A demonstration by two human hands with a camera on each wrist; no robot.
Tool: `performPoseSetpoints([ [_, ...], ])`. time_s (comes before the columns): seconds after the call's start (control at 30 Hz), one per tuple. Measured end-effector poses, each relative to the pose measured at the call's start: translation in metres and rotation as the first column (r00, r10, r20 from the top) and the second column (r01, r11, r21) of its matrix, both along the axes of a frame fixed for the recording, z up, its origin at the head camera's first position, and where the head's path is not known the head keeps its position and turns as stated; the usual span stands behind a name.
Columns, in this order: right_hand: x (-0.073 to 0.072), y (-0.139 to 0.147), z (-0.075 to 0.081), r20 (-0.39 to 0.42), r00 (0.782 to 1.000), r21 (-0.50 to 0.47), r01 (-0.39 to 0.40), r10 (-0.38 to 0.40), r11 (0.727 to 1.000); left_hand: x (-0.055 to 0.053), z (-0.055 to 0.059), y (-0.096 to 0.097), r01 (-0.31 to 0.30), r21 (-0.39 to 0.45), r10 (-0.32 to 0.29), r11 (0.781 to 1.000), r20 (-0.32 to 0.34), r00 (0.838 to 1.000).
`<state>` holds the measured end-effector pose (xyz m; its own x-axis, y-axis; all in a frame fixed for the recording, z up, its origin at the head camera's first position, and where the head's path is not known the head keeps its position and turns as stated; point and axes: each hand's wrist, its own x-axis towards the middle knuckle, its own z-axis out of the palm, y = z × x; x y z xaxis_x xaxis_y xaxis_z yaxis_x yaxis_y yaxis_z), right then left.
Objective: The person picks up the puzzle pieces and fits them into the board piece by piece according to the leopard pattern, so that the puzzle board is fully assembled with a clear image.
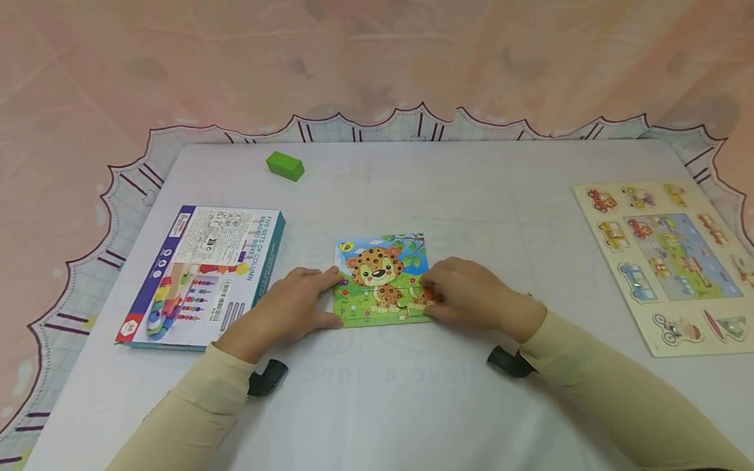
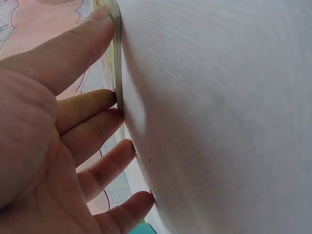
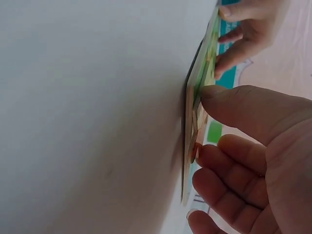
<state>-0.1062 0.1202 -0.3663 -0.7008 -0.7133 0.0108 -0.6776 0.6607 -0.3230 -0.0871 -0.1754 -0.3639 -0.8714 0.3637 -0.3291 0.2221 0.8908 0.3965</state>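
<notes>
A small jigsaw puzzle with a cartoon leopard on grass lies flat on the white table between the hands. My left hand rests at its left edge, thumb near the lower corner and fingers higher up; in the left wrist view the fingers are fairly straight against the board's side. At the lower right of the board, my right hand pinches a puzzle piece between thumb and curled fingers. Seen from the right wrist, this piece sits slightly tilted over the board. The hand hides part of the board's right edge.
Left of the puzzle lies a flat toy box printed with beads. A green block lies farther back. To the right is a wooden vehicle peg puzzle. A scalloped cloth edge borders the back of the table.
</notes>
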Motion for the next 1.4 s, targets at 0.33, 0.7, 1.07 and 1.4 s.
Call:
performPoseSetpoints([
  [0.33,-0.001,-0.021,0.001,0.042,0.999,0.036,-0.001,-0.001,0.999,0.001,0.000,-0.001,-0.002,-0.002,0.002,1.000,0.000,1.000],
  [0.7,-0.003,-0.038,-0.002,0.036,0.999,0.048,0.003,-0.004,0.999,0.001,0.000,-0.001,-0.001,0.004,0.001,1.000,-0.004,1.000],
  [1.07,-0.004,-0.047,-0.002,0.032,0.999,0.042,-0.014,0.013,0.999,0.000,0.001,-0.001,0.008,0.007,-0.008,1.000,-0.010,1.000],
  [1.4,-0.004,-0.050,-0.003,0.030,1.000,0.028,-0.009,0.009,1.000,0.000,0.001,-0.001,0.004,0.014,-0.004,1.000,-0.007,1.000],
])
